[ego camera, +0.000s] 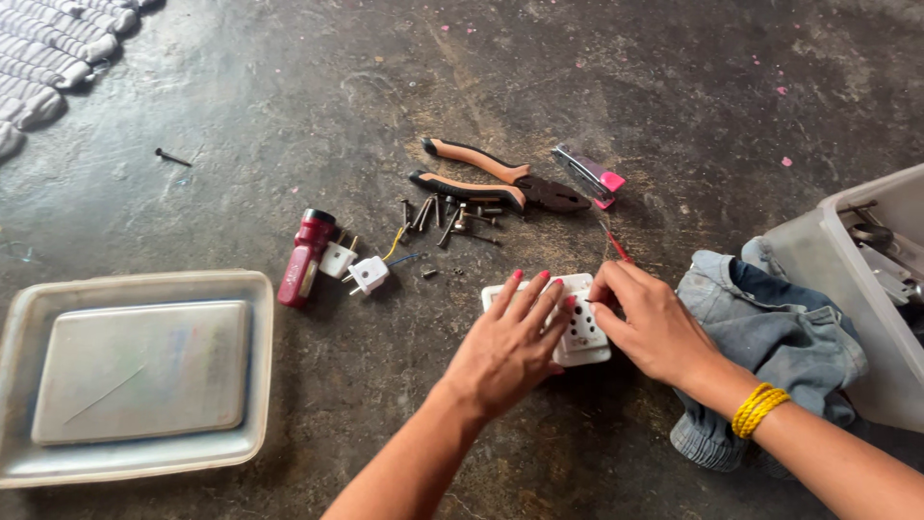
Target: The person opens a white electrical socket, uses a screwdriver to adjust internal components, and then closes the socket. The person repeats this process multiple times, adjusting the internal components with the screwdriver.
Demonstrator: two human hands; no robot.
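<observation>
White socket plate (577,332) just below the pliers (496,180) on the floor (289,96): your left hand (505,351) pins it, fingers spread; right hand (650,323) pinches its edge, likely mid-disassembly, calling for steady grip.

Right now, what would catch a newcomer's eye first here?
Two hands, left hand and right hand, press on a white socket plate at the centre of the dark floor. Just behind lie orange-handled pliers and a scatter of screws. A grey tray sits far left.
</observation>
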